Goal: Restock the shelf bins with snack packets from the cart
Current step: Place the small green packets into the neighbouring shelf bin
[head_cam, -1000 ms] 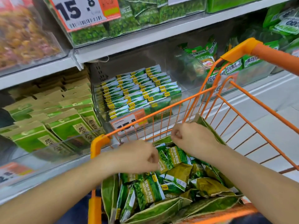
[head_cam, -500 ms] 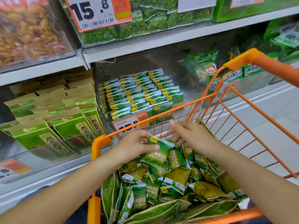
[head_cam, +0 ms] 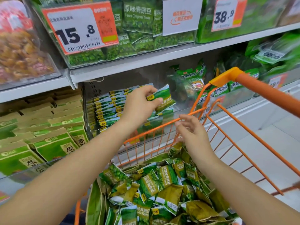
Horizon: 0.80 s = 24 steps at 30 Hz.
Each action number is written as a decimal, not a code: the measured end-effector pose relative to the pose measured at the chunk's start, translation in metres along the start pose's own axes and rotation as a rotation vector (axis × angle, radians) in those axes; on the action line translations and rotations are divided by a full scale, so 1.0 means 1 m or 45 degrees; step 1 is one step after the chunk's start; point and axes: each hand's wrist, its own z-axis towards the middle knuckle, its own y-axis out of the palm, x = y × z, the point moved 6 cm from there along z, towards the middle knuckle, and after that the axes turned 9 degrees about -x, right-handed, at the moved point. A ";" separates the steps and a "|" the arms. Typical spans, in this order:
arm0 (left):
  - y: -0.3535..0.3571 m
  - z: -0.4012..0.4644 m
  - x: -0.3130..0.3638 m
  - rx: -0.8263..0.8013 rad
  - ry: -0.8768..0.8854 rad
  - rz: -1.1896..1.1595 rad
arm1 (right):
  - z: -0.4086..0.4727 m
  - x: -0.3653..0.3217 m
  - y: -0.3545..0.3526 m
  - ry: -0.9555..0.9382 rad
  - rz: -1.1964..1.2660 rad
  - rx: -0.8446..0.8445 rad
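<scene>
My left hand (head_cam: pixel 139 103) holds a small stack of green snack packets (head_cam: pixel 164 99) out over the clear shelf bin (head_cam: pixel 181 109), just above the rows of matching packets (head_cam: pixel 107 108) stacked inside it. My right hand (head_cam: pixel 191 132) hovers with loose, spread fingers at the front rim of the orange cart (head_cam: pixel 253 137), holding nothing. Inside the cart lies a heap of loose green packets (head_cam: pixel 159 190) in an opened green bag.
Green-and-brown boxes (head_cam: pixel 48 135) fill the bin to the left. Bags of green peas (head_cam: pixel 139 26) sit on the shelf above behind a 15.8 price tag (head_cam: pixel 79 30). Other green packs (head_cam: pixel 193 78) lie in the bin on the right, behind the cart handle (head_cam: pixel 259 93).
My left hand lifted packets out of the cart and carried them up and forward over the bin. My right hand let go of the packets and rose to the cart's rim.
</scene>
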 end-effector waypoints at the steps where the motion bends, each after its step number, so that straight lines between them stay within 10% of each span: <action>1: 0.009 0.012 0.003 -0.012 -0.004 0.074 | 0.002 0.002 -0.003 0.037 0.009 0.031; 13: 0.084 0.072 -0.037 -0.655 -0.288 0.838 | 0.005 0.009 0.002 0.039 -0.148 -0.068; 17: 0.067 0.061 -0.034 -0.665 -0.227 0.658 | 0.004 0.017 0.006 0.114 -0.369 -0.209; 21: 0.010 0.006 -0.013 -0.197 0.069 0.357 | 0.000 0.026 0.019 0.144 -0.673 -0.465; 24: 0.009 -0.059 -0.023 -0.497 0.037 0.431 | -0.015 0.040 0.034 0.174 -1.217 -0.868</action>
